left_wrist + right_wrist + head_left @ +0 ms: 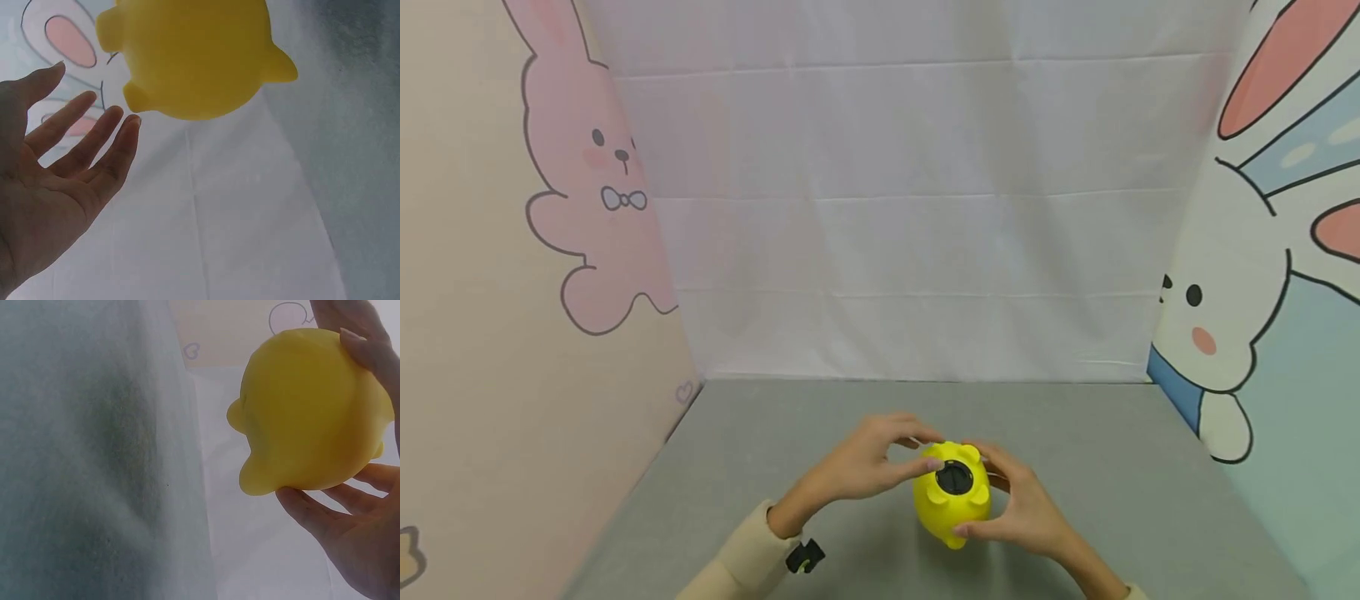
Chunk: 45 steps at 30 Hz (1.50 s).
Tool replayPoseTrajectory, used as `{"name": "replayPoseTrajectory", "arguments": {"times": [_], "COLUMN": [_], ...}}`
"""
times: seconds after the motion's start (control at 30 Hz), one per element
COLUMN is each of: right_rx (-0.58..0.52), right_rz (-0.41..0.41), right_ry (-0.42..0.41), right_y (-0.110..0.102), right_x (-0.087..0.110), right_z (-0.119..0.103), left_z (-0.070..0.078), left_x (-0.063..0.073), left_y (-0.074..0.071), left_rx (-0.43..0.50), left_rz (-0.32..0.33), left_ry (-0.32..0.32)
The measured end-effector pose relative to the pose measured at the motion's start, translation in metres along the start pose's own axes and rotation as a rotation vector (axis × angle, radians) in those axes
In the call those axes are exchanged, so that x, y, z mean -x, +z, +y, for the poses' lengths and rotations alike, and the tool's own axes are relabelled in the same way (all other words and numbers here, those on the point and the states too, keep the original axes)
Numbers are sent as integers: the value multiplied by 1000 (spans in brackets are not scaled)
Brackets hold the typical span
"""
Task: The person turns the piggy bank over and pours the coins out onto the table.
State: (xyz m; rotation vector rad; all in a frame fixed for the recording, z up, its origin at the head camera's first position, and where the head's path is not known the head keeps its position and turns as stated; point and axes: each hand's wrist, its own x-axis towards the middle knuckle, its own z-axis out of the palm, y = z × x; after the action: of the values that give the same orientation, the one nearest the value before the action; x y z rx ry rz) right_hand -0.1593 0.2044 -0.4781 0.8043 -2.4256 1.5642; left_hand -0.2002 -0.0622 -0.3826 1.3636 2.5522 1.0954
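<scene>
Right hand [1026, 510] is gripping the pig [938, 517], plug [955, 478] facing up; left hand [876, 458], fingers uncurled, is holding its thumb at the plug's left edge.

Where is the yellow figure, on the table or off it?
Off: the right hand holds the yellow figure, and the right wrist view shows pale cloth between it and the grey table.

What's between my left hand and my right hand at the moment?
In the head view, a yellow animal-shaped toy lies between your left hand and right hand, its round black cap facing up.
</scene>
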Motion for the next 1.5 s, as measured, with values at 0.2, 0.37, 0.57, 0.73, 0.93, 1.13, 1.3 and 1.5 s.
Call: {"name": "replayPoseTrajectory", "arguments": {"times": [0.2,0.37,0.57,0.73,0.93,1.13,1.3,1.5], "right_rx": [-22,-14,-20,-39,-47,-47,-63,-56], "right_rz": [-17,-42,-55,-69,-75,-93,-94,-104], "right_ry": [33,50,65,25,9,-7,-31,-61], "right_y": [-6,-7,-6,-4,-3,-4,-4,-3], "right_x": [2,3,4,5,6,7,8,8], "right_z": [1,1,1,4,6,5,4,4], "left_z": [9,11,16,24,21,13,9,1], "left_x": [-10,-16,-23,-32,-38,-36,-39,-38], "left_y": [-2,-1,1,2,7,6,3,4], "left_rx": [-238,-547,-1096,-1365,-1390,-1371,-1361,-1313], "left_rz": [-95,-152,-267,-403,-414,-375,-353,-391], "left_ry": [105,255,574,737,826,884,919,870]}}
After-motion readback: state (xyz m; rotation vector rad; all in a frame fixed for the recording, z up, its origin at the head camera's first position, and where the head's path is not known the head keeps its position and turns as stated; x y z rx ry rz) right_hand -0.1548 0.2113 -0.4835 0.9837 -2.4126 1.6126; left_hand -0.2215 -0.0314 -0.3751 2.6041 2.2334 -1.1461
